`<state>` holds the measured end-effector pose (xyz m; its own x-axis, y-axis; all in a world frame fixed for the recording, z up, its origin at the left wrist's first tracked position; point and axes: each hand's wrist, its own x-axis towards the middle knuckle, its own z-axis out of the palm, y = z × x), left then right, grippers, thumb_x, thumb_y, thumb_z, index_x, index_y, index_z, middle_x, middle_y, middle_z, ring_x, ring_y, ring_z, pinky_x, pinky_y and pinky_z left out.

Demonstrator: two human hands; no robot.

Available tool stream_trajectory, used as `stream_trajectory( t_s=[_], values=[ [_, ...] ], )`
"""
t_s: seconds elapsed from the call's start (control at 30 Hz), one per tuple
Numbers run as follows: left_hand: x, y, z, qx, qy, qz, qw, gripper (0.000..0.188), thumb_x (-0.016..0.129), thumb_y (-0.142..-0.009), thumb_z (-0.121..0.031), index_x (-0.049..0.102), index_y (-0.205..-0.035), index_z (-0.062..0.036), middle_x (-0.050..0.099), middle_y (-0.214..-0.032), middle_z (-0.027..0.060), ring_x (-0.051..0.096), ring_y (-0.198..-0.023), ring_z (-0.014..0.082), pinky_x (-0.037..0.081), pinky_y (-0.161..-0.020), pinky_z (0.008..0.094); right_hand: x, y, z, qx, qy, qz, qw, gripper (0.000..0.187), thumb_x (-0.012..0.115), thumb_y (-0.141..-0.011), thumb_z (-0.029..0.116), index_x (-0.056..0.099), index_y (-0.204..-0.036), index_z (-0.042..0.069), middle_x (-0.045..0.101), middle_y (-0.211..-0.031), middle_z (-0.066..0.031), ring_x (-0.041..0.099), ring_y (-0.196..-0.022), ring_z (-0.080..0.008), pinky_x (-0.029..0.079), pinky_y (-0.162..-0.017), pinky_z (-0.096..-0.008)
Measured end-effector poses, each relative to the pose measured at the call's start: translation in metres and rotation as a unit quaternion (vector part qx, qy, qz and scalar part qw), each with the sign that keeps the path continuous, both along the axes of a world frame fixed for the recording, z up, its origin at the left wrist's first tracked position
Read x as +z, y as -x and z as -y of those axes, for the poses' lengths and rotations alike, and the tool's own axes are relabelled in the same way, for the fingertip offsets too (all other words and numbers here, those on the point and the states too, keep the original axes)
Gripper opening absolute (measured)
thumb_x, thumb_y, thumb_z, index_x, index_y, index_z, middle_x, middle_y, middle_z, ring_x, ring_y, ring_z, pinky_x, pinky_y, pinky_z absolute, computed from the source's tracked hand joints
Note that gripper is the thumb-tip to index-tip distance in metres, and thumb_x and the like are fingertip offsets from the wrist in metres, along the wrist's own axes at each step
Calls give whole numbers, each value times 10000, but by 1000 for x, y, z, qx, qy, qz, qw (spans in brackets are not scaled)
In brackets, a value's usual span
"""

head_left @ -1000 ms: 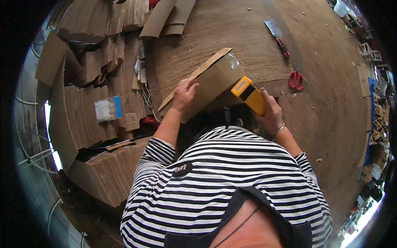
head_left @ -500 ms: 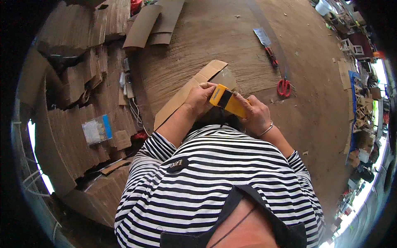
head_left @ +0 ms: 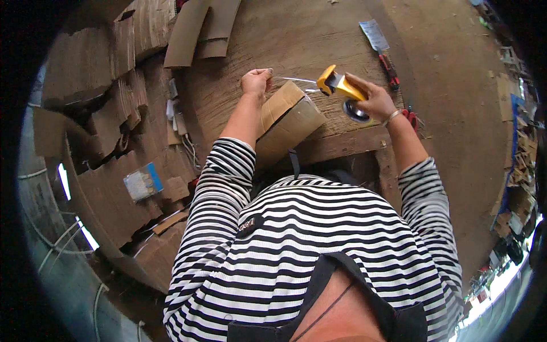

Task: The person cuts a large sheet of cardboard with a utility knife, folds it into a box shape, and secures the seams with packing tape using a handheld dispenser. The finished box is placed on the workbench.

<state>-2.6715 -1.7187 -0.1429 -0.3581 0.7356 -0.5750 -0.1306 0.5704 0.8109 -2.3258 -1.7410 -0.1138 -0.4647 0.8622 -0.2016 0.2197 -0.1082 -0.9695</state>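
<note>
My left hand point(head_left: 256, 83) is closed in a pinch on the end of a strip of clear tape point(head_left: 295, 79). The strip runs taut to a yellow tape dispenser point(head_left: 327, 81), which my right hand point(head_left: 374, 100) grips on the right. Below the dispenser shows its shiny round tape roll point(head_left: 355, 110). Between my hands and nearer my body, a brown cardboard box point(head_left: 296, 130) lies tilted on the wooden tabletop point(head_left: 296, 40). Part of that box is hidden by my left forearm.
Stacked flattened cardboard point(head_left: 85, 62) fills the left side, with a clear plastic bag point(head_left: 142, 182) lying on it. Curved cardboard pieces point(head_left: 188, 31) sit at the back left. Right of the dispenser lie a red-and-black tool point(head_left: 388, 71) and red-handled scissors point(head_left: 410, 118).
My hands have moved apart and away from my body, drawing a strip of tape out between them. The dispenser has swung right and the box now shows more of its top.
</note>
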Motion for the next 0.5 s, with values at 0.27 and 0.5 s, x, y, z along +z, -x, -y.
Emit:
stream_trajectory(
  t_s=[0.27, 0.5],
  values=[
    [-48, 25, 20, -51, 152, -106, 981, 120, 734, -825, -112, 666, -837, -14, 659, -724, 90, 606, -591, 186, 492, -525, 342, -74, 5, -54, 131, 56, 91, 986, 701, 697, -708, 105, 533, -1384, 193, 639, -1275, -66, 627, -1099, -174, 467, -956, -274],
    [-48, 58, 110, -164, 153, -364, 904, 706, 782, -773, -279, 499, -1374, -42, 566, -1322, 157, 558, -1200, 285, 449, -1009, 372, -91, 7, -30, 158, 98, 60, 981, 726, 717, -699, 143, 514, -1394, 185, 651, -1237, -106, 632, -1089, -202, 469, -947, -285]
  ],
)
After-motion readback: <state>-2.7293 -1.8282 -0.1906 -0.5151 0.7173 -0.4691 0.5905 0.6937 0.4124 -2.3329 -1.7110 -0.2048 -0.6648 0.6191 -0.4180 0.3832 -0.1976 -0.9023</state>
